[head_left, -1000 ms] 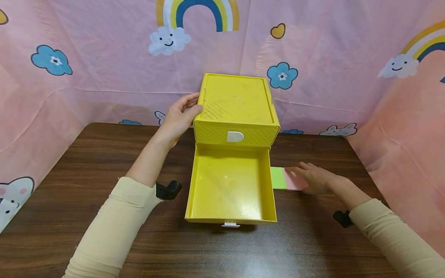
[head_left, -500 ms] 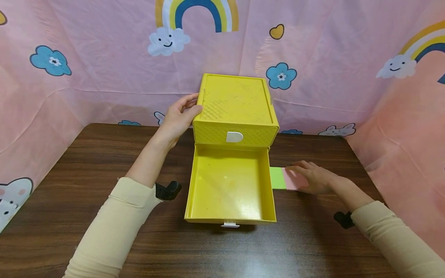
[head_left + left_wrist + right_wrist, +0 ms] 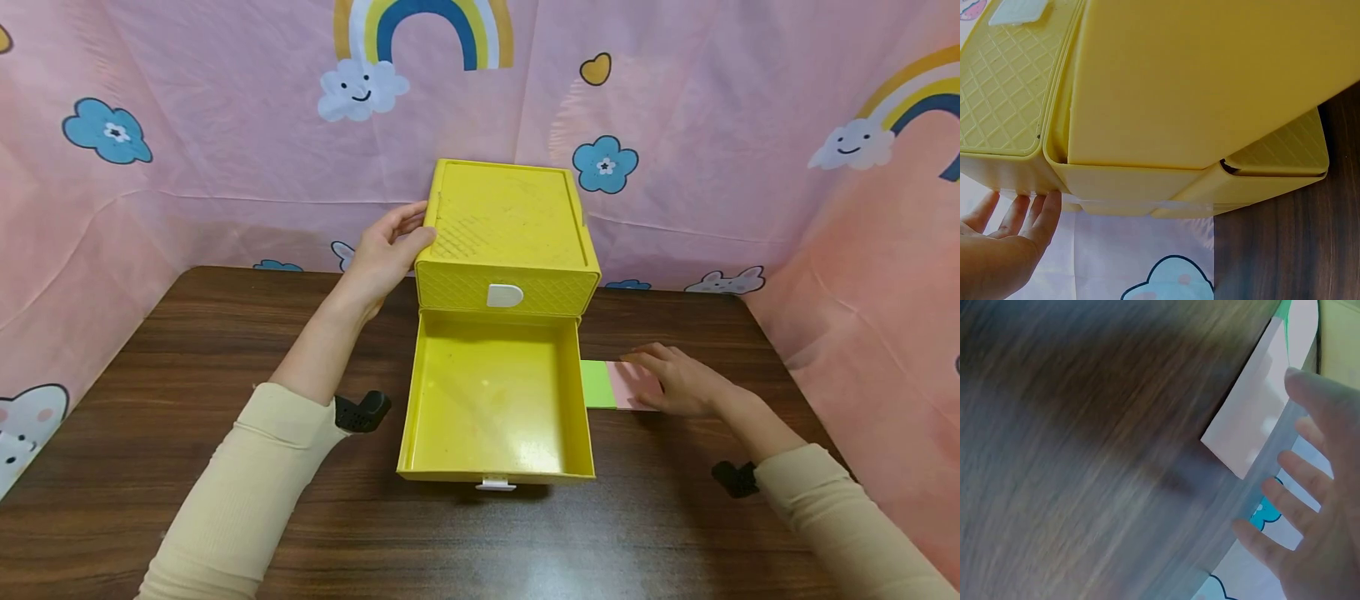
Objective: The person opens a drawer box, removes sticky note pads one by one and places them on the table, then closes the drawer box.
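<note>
A yellow drawer unit (image 3: 510,217) stands at the middle of the table, its top drawer closed. Beneath that, a lower drawer (image 3: 491,400) is pulled out toward me with nothing inside. My left hand (image 3: 386,254) touches the unit's left side, thumb at the top edge; in the left wrist view its fingers (image 3: 1016,215) lie nearly straight against the wall. Right of the drawer lie a green sticky-note pad (image 3: 597,384) and a pink one (image 3: 630,386), side by side. My right hand (image 3: 682,383) is over the pink pad's right end, fingers spread in the right wrist view, gripping nothing.
Another closed textured drawer front (image 3: 1285,147) shows below the pulled-out drawer. A white handle (image 3: 496,484) juts from the drawer's front. Pink printed cloth (image 3: 262,125) hangs behind the dark wooden table (image 3: 315,517) and along its sides.
My right hand has lifted slightly and shifted off the pink pad, so more of it shows. The left hand, drawer unit and pads stay where they were.
</note>
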Demonstrator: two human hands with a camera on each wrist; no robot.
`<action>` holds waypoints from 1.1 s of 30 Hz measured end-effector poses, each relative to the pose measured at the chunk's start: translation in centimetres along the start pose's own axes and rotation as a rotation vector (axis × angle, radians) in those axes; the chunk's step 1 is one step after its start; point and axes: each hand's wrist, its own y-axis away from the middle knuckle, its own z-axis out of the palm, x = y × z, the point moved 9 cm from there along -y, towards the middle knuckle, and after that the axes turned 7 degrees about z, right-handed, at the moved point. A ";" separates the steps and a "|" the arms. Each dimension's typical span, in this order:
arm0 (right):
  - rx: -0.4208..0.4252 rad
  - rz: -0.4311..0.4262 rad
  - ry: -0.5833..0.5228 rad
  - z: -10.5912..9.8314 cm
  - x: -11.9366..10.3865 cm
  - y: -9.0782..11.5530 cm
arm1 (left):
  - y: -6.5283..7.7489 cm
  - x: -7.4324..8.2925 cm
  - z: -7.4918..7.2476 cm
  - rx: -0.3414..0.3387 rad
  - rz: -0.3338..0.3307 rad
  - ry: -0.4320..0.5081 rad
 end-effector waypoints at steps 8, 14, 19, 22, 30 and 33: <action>0.070 0.004 0.006 -0.3 -0.1 -0.4 | 0.0 0.0 0.0 0.009 0.003 0.001; 0.135 0.019 0.013 -1.0 -0.3 -0.6 | -0.1 0.0 0.0 0.011 0.006 0.013; 0.161 0.046 -0.001 -1.8 -0.9 -0.5 | -0.1 -0.1 0.0 0.014 0.003 0.013; 0.158 0.059 -0.021 -2.1 -1.4 -0.3 | -0.1 -0.1 -0.1 0.016 0.003 0.012; 0.247 -0.021 0.017 -3.3 -3.1 0.3 | -0.1 -0.1 -0.1 0.021 -0.003 0.007; 0.314 -0.066 0.040 -3.9 -3.9 0.7 | -0.1 0.0 -0.1 0.019 -0.006 0.004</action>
